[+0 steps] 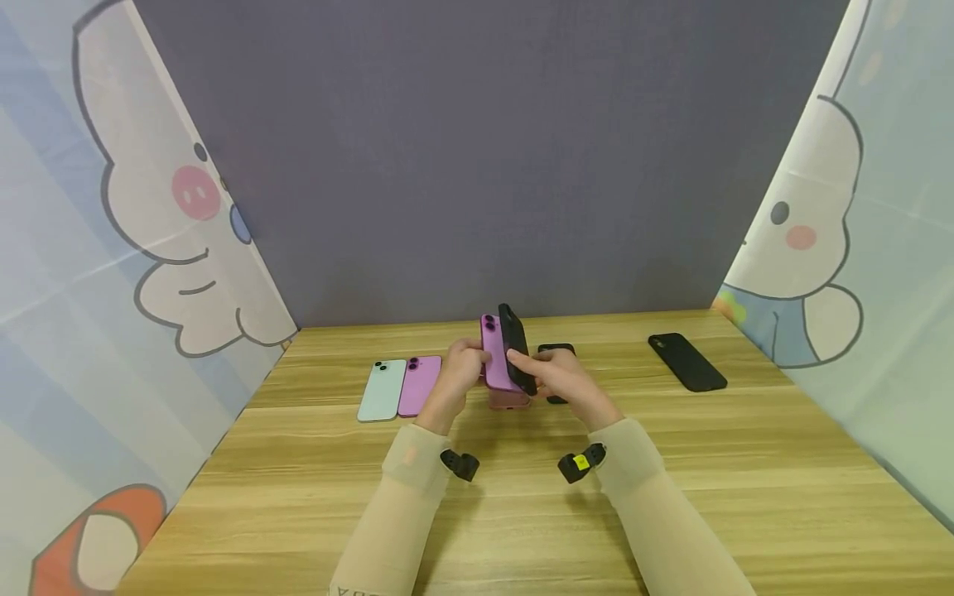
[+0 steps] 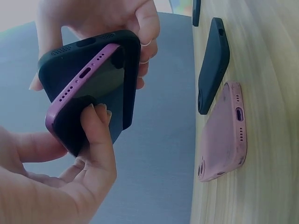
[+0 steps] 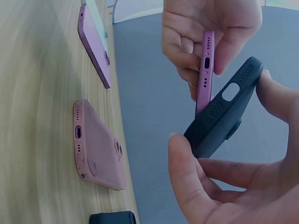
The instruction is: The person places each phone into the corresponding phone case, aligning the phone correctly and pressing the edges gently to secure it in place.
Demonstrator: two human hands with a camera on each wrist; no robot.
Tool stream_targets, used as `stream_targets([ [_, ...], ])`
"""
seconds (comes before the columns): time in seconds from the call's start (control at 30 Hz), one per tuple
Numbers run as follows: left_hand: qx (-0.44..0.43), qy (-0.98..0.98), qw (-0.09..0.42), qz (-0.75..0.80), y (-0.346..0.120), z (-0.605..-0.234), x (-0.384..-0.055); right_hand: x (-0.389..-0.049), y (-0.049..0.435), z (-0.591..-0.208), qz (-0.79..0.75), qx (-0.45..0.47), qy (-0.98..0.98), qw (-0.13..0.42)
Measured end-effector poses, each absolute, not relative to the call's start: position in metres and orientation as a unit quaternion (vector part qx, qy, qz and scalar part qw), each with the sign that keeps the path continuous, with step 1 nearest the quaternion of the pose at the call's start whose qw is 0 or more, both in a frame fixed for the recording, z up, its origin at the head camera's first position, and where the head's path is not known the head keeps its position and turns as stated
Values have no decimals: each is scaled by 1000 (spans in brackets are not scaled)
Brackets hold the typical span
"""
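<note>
Wood-grained tabletop (image 1: 514, 530) stretches yellow-brown under two cream sleeves (image 1: 671, 513). Above it, toward the middle of its far edge, a matte black case (image 1: 516, 343) and a purple phone (image 1: 493, 341) meet at a slant: one long side of the phone sits in the case's opening, the other stands out of it. The case's end has an oval port cutout between two dotted patches. The phone shows a purple back with two dark lenses at its upper end, a dark glossy screen, and a port flanked by small holes.

Both forearms angle inward from the near edge. The left hand (image 1: 464, 362) pinches the phone, fingertips resting on its screen; the right hand (image 1: 555, 374) grips the case across its width, thumb and fingers on opposite edges.

Just beneath lies a scuffed pink case (image 1: 509, 401). A dark case (image 1: 556, 347) rests partly hidden behind the right hand, and another black case (image 1: 687, 362) near the far right corner. Toward the far left corner lie a mint phone (image 1: 383, 391) and, beside it, a second purple phone (image 1: 419, 386).
</note>
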State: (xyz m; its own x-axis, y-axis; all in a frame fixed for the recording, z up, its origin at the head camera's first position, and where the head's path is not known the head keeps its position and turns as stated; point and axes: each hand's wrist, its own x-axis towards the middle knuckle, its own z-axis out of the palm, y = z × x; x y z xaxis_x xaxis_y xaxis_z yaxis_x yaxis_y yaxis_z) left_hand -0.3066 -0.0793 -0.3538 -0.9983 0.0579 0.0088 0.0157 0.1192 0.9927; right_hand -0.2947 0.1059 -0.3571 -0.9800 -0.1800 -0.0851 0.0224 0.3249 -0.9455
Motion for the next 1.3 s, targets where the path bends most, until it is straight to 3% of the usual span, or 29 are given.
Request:
stream_targets([
  [0.5, 34, 743, 25, 668, -77, -351, -305, -290, 98, -355, -499, -58, 864, 18],
  [0.8, 38, 737, 25, 674, -79, -353, -306, -289, 99, -352, -487, -62, 871, 7],
  [1.0, 38, 733, 22, 679, -78, -352, -306, -296, 107, -353, -511, -48, 858, 23],
  [1.3, 50, 722, 37, 689, -78, -349, -306, -301, 120, -358, -617, -13, 780, 103],
])
